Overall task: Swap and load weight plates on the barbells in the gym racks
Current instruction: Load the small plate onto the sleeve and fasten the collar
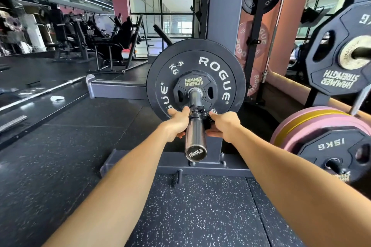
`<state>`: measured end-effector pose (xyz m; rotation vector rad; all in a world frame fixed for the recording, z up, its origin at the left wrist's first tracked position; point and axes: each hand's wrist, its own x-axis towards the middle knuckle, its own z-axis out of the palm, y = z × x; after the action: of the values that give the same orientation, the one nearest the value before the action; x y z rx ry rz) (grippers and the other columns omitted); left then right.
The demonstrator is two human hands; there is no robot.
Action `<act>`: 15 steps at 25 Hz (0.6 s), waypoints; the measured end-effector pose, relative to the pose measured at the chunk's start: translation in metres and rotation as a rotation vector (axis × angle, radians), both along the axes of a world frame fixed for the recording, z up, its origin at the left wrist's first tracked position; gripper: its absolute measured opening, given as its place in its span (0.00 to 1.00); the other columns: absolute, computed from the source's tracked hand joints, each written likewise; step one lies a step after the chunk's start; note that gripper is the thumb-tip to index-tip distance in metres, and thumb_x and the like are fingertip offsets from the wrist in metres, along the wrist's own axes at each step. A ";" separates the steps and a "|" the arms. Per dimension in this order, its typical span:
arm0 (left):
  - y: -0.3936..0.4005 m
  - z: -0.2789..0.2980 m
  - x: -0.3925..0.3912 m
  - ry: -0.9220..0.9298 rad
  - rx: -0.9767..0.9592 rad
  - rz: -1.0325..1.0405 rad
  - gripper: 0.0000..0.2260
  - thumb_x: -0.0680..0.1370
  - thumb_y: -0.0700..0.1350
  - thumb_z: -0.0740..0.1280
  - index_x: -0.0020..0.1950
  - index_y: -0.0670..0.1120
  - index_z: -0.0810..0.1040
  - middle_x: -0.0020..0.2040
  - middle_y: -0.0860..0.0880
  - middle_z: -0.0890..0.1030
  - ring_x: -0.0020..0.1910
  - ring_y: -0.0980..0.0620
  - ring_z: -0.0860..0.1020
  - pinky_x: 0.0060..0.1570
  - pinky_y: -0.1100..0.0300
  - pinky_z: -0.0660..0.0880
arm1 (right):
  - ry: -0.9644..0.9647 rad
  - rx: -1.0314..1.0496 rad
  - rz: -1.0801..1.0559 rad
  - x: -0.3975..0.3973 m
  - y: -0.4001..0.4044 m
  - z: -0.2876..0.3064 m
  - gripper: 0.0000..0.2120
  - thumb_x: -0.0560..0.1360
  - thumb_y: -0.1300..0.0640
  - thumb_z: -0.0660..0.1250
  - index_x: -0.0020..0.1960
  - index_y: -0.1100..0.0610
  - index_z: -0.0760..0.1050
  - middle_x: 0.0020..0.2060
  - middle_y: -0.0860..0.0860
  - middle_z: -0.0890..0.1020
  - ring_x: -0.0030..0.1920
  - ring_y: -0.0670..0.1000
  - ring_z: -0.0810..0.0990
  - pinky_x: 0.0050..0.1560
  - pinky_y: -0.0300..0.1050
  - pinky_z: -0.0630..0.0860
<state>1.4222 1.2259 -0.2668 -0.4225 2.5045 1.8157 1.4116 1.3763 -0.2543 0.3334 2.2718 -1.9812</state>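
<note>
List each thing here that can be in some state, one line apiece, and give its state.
Barbell collar: on the sleeve, clear of the plates, held from both sides.
Left hand: grip on the collar.
Right hand: grip on the collar.
Barbell sleeve: loaded, end bare.
Rogue 5 kg plate: on the sleeve.
Small Hammer Strength plate: on the sleeve, outside the Rogue plate.

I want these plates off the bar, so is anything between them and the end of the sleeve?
Yes. A black collar sits on the sleeve outboard of the small Hammer Strength plate and the Rogue plate. Both hands, left and right, grip it. Beyond it the sleeve looks bare.
</note>
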 end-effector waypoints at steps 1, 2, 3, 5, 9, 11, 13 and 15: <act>-0.001 -0.001 -0.014 0.002 0.001 0.006 0.25 0.82 0.61 0.49 0.71 0.44 0.53 0.48 0.44 0.75 0.46 0.46 0.74 0.43 0.53 0.73 | -0.007 -0.024 -0.022 -0.011 -0.001 0.000 0.14 0.79 0.57 0.68 0.58 0.67 0.75 0.44 0.61 0.85 0.33 0.59 0.84 0.44 0.55 0.84; -0.002 -0.002 -0.027 0.007 0.005 0.012 0.26 0.82 0.61 0.49 0.72 0.45 0.52 0.48 0.44 0.75 0.45 0.46 0.73 0.42 0.53 0.72 | -0.007 -0.034 -0.034 -0.022 -0.003 0.001 0.15 0.78 0.57 0.70 0.58 0.67 0.76 0.47 0.62 0.84 0.31 0.59 0.84 0.41 0.55 0.84; -0.003 -0.003 -0.041 0.013 0.008 0.019 0.24 0.82 0.61 0.50 0.70 0.46 0.53 0.47 0.44 0.75 0.45 0.46 0.73 0.42 0.53 0.71 | 0.001 -0.028 -0.039 -0.033 -0.005 0.002 0.16 0.77 0.56 0.70 0.57 0.68 0.76 0.48 0.63 0.83 0.30 0.59 0.83 0.37 0.53 0.83; -0.005 -0.005 -0.063 0.022 0.018 0.030 0.20 0.82 0.61 0.50 0.62 0.46 0.55 0.44 0.44 0.74 0.43 0.46 0.72 0.42 0.53 0.70 | 0.023 -0.015 -0.043 -0.055 -0.006 0.003 0.16 0.77 0.56 0.71 0.57 0.68 0.76 0.50 0.63 0.82 0.28 0.58 0.82 0.28 0.49 0.82; -0.010 -0.007 -0.113 0.045 0.041 0.040 0.16 0.82 0.60 0.50 0.55 0.47 0.54 0.47 0.42 0.74 0.44 0.45 0.73 0.43 0.53 0.71 | 0.052 -0.006 -0.045 -0.104 -0.012 0.002 0.16 0.78 0.55 0.70 0.56 0.67 0.75 0.49 0.62 0.82 0.28 0.57 0.82 0.31 0.52 0.82; -0.013 -0.007 -0.134 0.056 0.038 0.052 0.17 0.82 0.60 0.51 0.56 0.46 0.55 0.47 0.42 0.75 0.44 0.45 0.74 0.45 0.52 0.72 | 0.068 0.018 -0.046 -0.125 -0.014 0.002 0.14 0.78 0.54 0.70 0.50 0.65 0.74 0.43 0.60 0.81 0.26 0.56 0.81 0.32 0.52 0.82; -0.015 -0.007 -0.150 0.064 0.043 0.060 0.18 0.82 0.60 0.51 0.57 0.46 0.56 0.43 0.44 0.74 0.41 0.47 0.73 0.43 0.53 0.72 | 0.087 0.060 -0.060 -0.142 -0.015 0.002 0.15 0.78 0.53 0.70 0.43 0.62 0.69 0.35 0.57 0.79 0.20 0.53 0.77 0.26 0.48 0.79; -0.016 -0.009 -0.166 0.067 0.054 0.061 0.17 0.82 0.60 0.51 0.57 0.46 0.56 0.40 0.45 0.72 0.38 0.48 0.72 0.41 0.53 0.70 | 0.100 0.085 -0.072 -0.159 -0.018 0.001 0.15 0.78 0.52 0.70 0.42 0.62 0.70 0.30 0.55 0.77 0.15 0.50 0.74 0.20 0.41 0.74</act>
<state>1.2560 1.2097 -0.2757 -0.4490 2.5047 1.9468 1.2529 1.3587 -0.2533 0.3353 2.4443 -1.9813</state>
